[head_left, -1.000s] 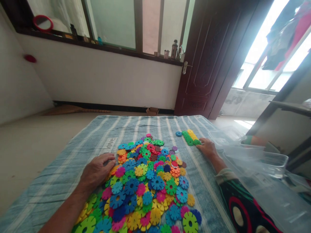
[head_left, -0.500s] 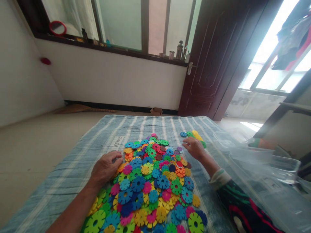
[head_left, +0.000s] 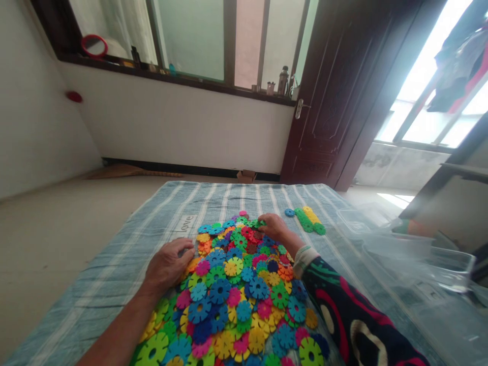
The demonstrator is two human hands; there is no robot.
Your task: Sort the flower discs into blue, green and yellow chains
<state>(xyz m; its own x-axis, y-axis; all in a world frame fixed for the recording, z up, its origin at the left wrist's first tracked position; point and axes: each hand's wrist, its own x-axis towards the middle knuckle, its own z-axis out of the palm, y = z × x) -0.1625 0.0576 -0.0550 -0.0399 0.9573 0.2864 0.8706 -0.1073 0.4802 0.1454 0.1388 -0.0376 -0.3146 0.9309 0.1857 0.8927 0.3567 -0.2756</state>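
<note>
So there's a big loose pile of multicoloured plastic notched discs [head_left: 233,267] spread over a blue-and-white striped cloth [head_left: 224,195] with "love" printed on it. The bare left hand [head_left: 170,264] rests against the pile's left edge, fingers loosely bent, with a gap between thumb and index. The right hand [head_left: 276,227], coming out of a dark patterned sleeve [head_left: 354,315] with a pale cuff, is at the far right edge of the pile, fingertips right on a green notched plastic disc [head_left: 261,223]. Can't tell if they're actually pinching it. Off to the right of that hand, a strip of green discs [head_left: 304,220] lies alongside a strip of yellow discs [head_left: 311,214], plus a blue notched disc [head_left: 290,212] just left of them. Clear plastic containers [head_left: 453,264] sit further right.
</note>
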